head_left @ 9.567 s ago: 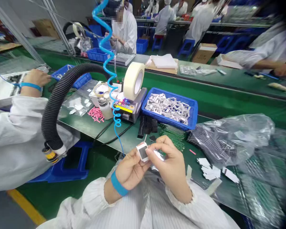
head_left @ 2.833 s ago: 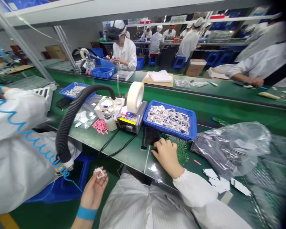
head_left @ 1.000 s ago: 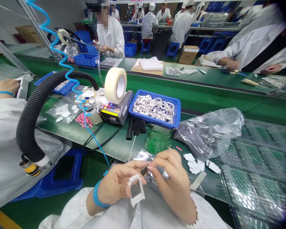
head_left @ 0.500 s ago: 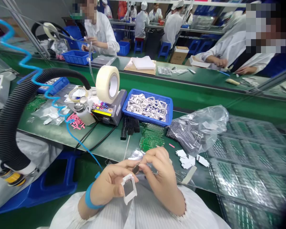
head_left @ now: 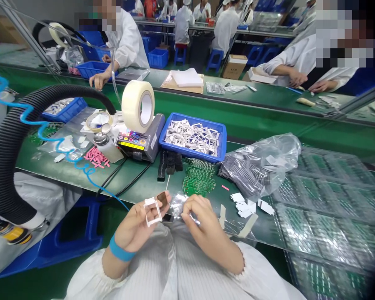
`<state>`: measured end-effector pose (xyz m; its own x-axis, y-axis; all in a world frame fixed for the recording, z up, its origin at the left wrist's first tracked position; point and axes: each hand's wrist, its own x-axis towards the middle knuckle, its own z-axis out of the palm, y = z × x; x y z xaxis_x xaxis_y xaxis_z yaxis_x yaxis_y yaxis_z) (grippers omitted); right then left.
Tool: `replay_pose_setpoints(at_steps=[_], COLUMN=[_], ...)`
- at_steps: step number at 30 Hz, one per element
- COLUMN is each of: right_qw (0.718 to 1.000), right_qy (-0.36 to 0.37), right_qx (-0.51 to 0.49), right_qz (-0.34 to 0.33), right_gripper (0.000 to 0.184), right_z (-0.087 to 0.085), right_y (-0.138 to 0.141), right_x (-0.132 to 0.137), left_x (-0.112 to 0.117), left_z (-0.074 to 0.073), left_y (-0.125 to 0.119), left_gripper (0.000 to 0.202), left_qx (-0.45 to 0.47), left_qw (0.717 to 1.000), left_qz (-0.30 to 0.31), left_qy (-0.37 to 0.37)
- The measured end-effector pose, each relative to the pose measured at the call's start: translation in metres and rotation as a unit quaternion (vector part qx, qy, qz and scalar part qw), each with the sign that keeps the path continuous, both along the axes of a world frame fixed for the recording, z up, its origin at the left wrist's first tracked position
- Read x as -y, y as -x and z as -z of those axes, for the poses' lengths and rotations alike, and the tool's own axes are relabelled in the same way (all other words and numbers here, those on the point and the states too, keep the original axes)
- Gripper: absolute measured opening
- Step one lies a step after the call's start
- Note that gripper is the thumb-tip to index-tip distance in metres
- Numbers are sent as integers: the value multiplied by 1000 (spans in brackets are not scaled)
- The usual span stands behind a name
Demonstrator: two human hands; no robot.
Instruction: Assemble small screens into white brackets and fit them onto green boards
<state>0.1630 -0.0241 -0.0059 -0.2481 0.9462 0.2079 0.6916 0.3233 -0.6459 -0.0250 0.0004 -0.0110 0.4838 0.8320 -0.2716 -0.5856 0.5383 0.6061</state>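
L hand (head_left: 134, 227), fingers half-curled, gripping white plastic frame (head_left: 150, 212) w/ brown square chip (head_left: 162, 200) at its edge; R hand (head_left: 206, 227) pinched on clear film (head_left: 178, 204); both below blue tray (head_left: 190, 153), close together for fine work.

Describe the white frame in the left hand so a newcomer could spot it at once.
Find the blue tray heaped with white frames. Below it, a left hand with a blue wristband holds one frame. Unlike the tray's frames, this one is raised, a dark piece at its corner.
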Motion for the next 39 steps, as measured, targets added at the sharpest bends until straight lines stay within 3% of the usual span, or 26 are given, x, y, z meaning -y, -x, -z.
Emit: replay_pose_setpoints(at_steps=[3, 5, 7, 11, 13, 16, 20, 24, 26, 27, 29, 31, 35, 39], right_qw=[992, 988, 993, 992, 982, 980, 981, 885, 846, 841, 857, 896, 972, 984], right_qy=[6, 0, -15, -116, -164, -183, -78, 83, 122, 131, 122, 71, -79, -145], right_qx=[125, 149, 108, 44, 77, 66, -162, -442, -502, -507, -482, -427, -220, -103], right_qz=[35, 45, 34, -39, -52, -45, -71, -117, -131, -134, -132, -100, -8, 14], right_gripper=[19, 15, 7, 45, 38, 18, 28, 34, 35, 36, 40, 38, 4, 9], right_z=[27, 34, 24, -18, -33, -39, -30, -17, -12, -12, -14, -22, -41, -48], right_y=[-3, -6, -9, -8, -3, 3, 4, 11, 15, 16, 15, 12, 5, 5], right_x=[-9, -14, -16, -15, -15, -17, -18, -16, -14, -14, -14, -15, -17, -17], left_x=[-3, -3, -2, 0, 1, 2, 2, 4, 5, 6, 7, 7, 7, 5], left_z=[5, 5, 2, -5, -8, -8, -5, -6, -9, -12, -17, -22, -27, -28], left_y=[5, 3, -1, -11, -14, -14, -12, -12, -13, -13, -14, -13, -8, -4], left_gripper=[29, 30, 30, 33, 32, 29, 34, 34, 34, 33, 34, 35, 34, 35], left_qx=[29, 47, 57, 69, 75, 77, 114, 164, 176, 177, 163, 121, 3, -49], left_qw=[1000, 999, 998, 996, 994, 994, 989, 977, 975, 976, 979, 985, 985, 969], left_qz=[-3, 13, 31, 64, 74, 72, 92, 138, 128, 121, 113, 106, 91, 106], left_qy=[13, 20, 19, 0, 0, 8, 10, -14, -33, -40, -50, -69, -148, -219])
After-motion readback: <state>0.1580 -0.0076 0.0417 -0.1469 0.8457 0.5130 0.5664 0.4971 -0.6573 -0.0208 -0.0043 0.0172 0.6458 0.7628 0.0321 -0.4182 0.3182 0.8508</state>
